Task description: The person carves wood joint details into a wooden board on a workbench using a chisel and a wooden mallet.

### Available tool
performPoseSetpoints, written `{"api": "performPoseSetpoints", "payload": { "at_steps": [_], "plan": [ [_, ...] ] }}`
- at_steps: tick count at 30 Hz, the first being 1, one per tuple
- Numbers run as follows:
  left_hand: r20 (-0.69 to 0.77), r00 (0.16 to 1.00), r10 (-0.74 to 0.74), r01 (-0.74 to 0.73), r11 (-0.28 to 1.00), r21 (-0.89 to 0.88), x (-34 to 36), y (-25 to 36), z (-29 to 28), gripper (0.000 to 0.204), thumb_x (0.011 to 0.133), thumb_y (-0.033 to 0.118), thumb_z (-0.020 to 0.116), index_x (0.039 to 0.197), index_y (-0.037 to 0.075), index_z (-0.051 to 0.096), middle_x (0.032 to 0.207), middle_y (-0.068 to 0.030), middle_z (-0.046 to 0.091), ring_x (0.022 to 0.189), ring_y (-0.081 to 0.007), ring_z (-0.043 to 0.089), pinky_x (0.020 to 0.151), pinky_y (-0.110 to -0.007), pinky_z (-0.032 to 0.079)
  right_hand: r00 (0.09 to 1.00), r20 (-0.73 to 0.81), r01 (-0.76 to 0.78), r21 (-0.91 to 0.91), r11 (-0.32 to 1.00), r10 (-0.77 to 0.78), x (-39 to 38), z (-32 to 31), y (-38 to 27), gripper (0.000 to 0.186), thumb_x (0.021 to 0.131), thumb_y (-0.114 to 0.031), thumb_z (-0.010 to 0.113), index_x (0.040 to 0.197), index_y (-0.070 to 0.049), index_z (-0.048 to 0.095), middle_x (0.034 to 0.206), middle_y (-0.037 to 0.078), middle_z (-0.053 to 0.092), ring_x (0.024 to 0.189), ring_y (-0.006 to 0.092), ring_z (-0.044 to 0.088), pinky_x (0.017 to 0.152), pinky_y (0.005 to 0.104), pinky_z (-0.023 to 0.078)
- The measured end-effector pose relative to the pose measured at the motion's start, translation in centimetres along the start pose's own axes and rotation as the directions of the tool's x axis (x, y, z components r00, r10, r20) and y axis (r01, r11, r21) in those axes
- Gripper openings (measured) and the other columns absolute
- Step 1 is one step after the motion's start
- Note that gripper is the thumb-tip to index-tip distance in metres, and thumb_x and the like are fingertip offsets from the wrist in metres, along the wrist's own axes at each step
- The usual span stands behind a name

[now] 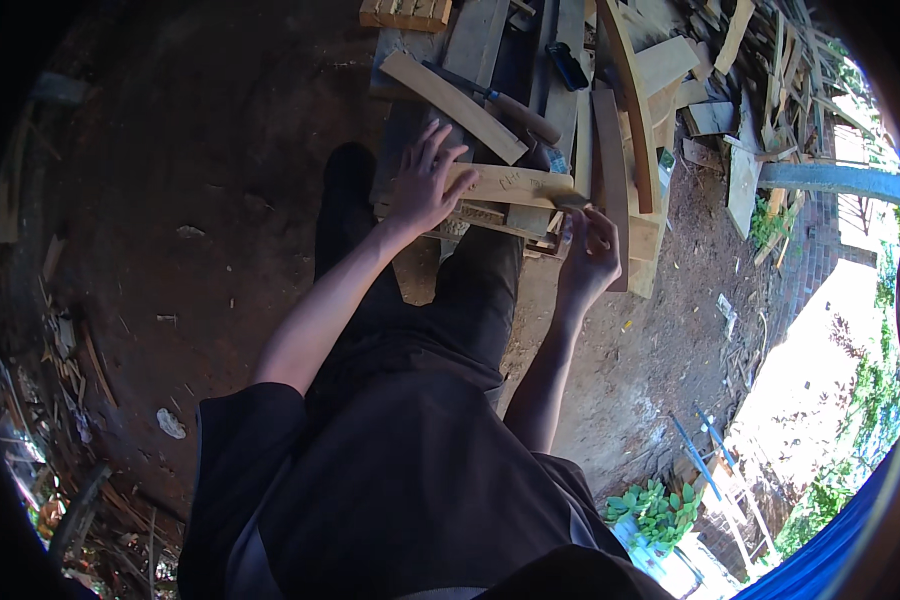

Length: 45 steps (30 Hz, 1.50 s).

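A pale, gently curved wooden piece point(515, 184) with pencil-like marks lies across the near end of the plank-topped bench. My left hand point(430, 180) rests at its left end with the fingers spread. At the right end, the fingers of my right hand point(594, 250) are closed around a small dark, flat thing point(570, 199) that meets the wood; its kind is too small to tell. Just beyond lies a second light wooden piece point(455, 105), set at a slant. A tool with a brown wooden handle point(525, 117) and a long dark blade lies beside it.
Long curved boards point(610, 170) stand along the bench's right side. Further back are a small black object point(567, 66) and a slotted wooden block point(406, 13). Scrap wood point(770, 70) is heaped at the far right. A leafy plant point(655, 512) stands at the lower right.
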State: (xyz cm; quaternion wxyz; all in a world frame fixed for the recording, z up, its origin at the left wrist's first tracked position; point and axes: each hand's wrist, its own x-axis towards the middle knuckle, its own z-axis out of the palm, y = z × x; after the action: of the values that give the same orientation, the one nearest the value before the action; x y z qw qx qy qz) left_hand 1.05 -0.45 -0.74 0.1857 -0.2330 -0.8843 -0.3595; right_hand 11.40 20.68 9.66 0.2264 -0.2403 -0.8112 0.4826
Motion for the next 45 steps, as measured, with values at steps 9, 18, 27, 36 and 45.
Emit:
{"api": "performPoseSetpoints", "payload": {
  "at_steps": [9, 18, 27, 36, 45],
  "plan": [
    [0.204, 0.977, 0.053, -0.064, 0.997, 0.049, -1.3, -0.5, -0.2, 0.072, 0.083, 0.063, 0.071, 0.131, 0.011, 0.058, 0.16, -0.0199, 0.027, 0.153, -0.037, 0.018, 0.116, -0.064, 0.027, 0.993, 0.105, 0.039, 0.167, 0.985, -0.057, 0.6, 0.5, -0.4, 0.013, 0.098, -0.009, 0.068, 0.106, 0.001, 0.068, 0.096, 0.008, 0.073, 0.083, 0.0123, 0.071, 0.076, 0.0261, 0.058],
    [0.193, 0.98, 0.046, -0.058, 0.997, 0.059, -1.4, -0.3, -0.1, 0.069, 0.08, 0.057, 0.076, 0.128, 0.011, 0.058, 0.159, -0.019, 0.03, 0.152, -0.0381, 0.023, 0.114, -0.059, 0.03, 0.96, 0.28, -0.044, 0.146, 0.988, 0.002, 0.0, 2.6, -1.7, 0.014, 0.1, -0.007, 0.063, 0.111, 0.002, 0.064, 0.1, 0.012, 0.073, 0.085, 0.0166, 0.074, 0.072, 0.0289, 0.059],
    [0.116, 0.992, 0.047, -0.049, 0.999, 0.015, -1.0, 0.0, 0.2, 0.069, 0.077, 0.055, 0.08, 0.126, 0.012, 0.06, 0.158, -0.0178, 0.033, 0.151, -0.0372, 0.024, 0.115, -0.059, 0.031, 0.931, 0.087, 0.361, -0.064, 0.93, -0.356, 0.9, 3.8, -0.5, 0.012, 0.099, -0.004, 0.062, 0.109, 0.001, 0.067, 0.098, 0.012, 0.075, 0.083, 0.0151, 0.074, 0.073, 0.0275, 0.059],
    [0.11, 0.993, 0.044, -0.049, 0.998, 0.042, -1.3, -0.2, 0.5, 0.07, 0.08, 0.061, 0.075, 0.126, 0.011, 0.061, 0.159, -0.017, 0.031, 0.152, -0.0362, 0.024, 0.112, -0.064, 0.033, 0.941, 0.114, 0.32, -0.001, 0.947, -0.318, 1.5, 2.6, -0.7, 0.013, 0.098, -0.004, 0.063, 0.109, 0.001, 0.066, 0.095, 0.014, 0.075, 0.075, 0.0178, 0.074, 0.067, 0.0287, 0.06],
    [0.134, 0.991, 0.005, -0.007, 1.0, 0.018, -1.4, -0.1, 0.2, 0.069, 0.08, 0.061, 0.075, 0.127, 0.012, 0.061, 0.16, -0.0138, 0.031, 0.153, -0.0333, 0.022, 0.107, -0.067, 0.039, 0.981, 0.06, 0.181, 0.06, 0.982, -0.184, 1.8, 2.8, 0.5, 0.012, 0.098, -0.006, 0.066, 0.107, 0.001, 0.067, 0.092, 0.012, 0.075, 0.079, 0.0154, 0.074, 0.07, 0.028, 0.06]
  ]
}}
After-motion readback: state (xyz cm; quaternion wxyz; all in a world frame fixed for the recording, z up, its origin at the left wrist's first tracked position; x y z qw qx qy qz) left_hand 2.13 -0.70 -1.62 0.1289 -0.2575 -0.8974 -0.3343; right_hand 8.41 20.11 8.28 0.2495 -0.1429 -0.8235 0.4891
